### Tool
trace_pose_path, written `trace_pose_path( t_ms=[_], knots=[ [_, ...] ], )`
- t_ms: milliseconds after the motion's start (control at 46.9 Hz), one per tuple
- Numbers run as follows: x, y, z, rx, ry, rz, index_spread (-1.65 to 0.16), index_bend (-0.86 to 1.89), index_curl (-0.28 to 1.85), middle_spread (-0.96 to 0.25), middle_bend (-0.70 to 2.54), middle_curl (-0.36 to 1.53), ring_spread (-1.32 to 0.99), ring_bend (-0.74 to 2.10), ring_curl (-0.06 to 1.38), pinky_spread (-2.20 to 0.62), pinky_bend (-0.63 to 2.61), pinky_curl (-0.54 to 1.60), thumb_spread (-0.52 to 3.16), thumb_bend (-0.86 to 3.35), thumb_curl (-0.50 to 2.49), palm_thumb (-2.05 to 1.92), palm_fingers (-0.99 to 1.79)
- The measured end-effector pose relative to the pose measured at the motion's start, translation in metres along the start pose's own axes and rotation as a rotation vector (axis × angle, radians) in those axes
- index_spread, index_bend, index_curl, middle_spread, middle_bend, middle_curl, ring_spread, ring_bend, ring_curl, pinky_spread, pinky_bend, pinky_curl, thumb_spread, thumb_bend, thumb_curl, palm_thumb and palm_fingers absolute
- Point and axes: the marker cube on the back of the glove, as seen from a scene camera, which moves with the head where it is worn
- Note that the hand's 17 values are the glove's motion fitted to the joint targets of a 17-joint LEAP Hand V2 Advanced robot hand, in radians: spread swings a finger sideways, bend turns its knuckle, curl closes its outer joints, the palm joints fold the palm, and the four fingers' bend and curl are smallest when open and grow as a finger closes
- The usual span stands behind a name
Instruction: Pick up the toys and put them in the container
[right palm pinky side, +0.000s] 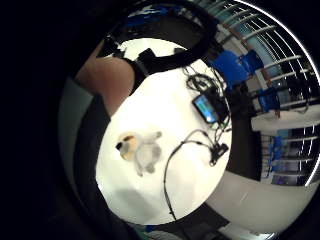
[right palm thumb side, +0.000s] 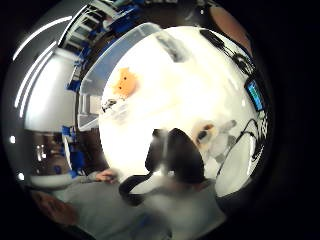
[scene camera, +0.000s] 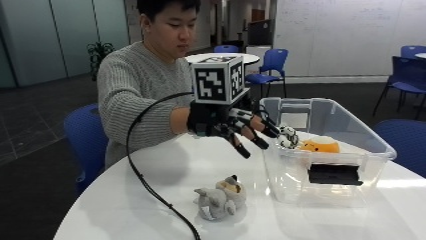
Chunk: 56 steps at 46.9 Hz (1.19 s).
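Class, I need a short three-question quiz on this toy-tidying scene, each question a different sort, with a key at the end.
1. True or false: the grey plush toy lies on the table, outside the clear plastic container.
2. Which toy is inside the container? A) orange plush toy B) red car C) blue block
3. Fill in: the gloved right hand hovers above the table with its fingers ____.

Key: 1 true; 2 A; 3 spread.
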Motion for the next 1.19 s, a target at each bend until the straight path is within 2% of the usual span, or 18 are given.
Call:
trace_pose_path(
  t_ms=[128, 448, 576, 768, 832, 917, 1023, 1194],
  knots=[
    [0.011, 0.012, 0.031, -0.040, -0.013, 0.022, -0.40, 0.25, 0.36, -0.23, 0.19, 0.44, -0.20, 0.72, 0.34, -0.01, 1.16, 0.32, 1.35, -0.01, 0.41, 0.04, 0.06],
    [0.019, 0.052, 0.158, -0.251, -0.017, 0.057, -0.40, 0.19, 0.38, -0.22, 0.18, 0.41, -0.21, 0.70, 0.33, 0.00, 1.14, 0.32, 1.38, -0.01, 0.39, 0.07, 0.06],
    [0.021, 0.056, 0.173, -0.213, -0.029, 0.079, -0.40, 0.17, 0.37, -0.22, 0.18, 0.40, -0.20, 0.70, 0.32, 0.00, 1.15, 0.33, 1.37, 0.00, 0.38, 0.09, 0.05],
    [0.018, 0.055, 0.178, -0.167, 0.009, 0.078, -0.40, 0.16, 0.36, -0.24, 0.22, 0.41, -0.21, 0.76, 0.32, -0.08, 1.15, 0.32, 1.36, 0.02, 0.39, 0.18, 0.22],
    [0.017, 0.053, 0.182, -0.119, 0.020, 0.078, -0.40, 0.13, 0.35, -0.26, 0.26, 0.42, -0.24, 0.83, 0.33, -0.13, 1.14, 0.31, 1.37, 0.03, 0.40, 0.23, 0.31],
    [0.014, 0.051, 0.186, -0.026, 0.028, 0.064, -0.39, 0.03, 0.27, -0.27, 0.41, 0.46, -0.31, 1.03, 0.36, -0.27, 1.16, 0.31, 1.40, 0.07, 0.43, 0.31, 0.68],
    [0.008, 0.047, 0.187, 0.046, 0.029, 0.049, -0.39, 0.10, 0.27, -0.28, 0.48, 0.51, -0.36, 1.16, 0.43, -0.35, 1.20, 0.35, 1.26, 0.14, 0.53, 0.51, 0.80],
    [0.007, 0.047, 0.184, 0.049, -0.006, 0.055, -0.39, 0.22, 0.32, -0.29, 0.57, 0.60, -0.38, 1.26, 0.51, -0.40, 1.12, 0.38, 1.05, 0.17, 0.66, 0.64, 0.93]
  ],
)
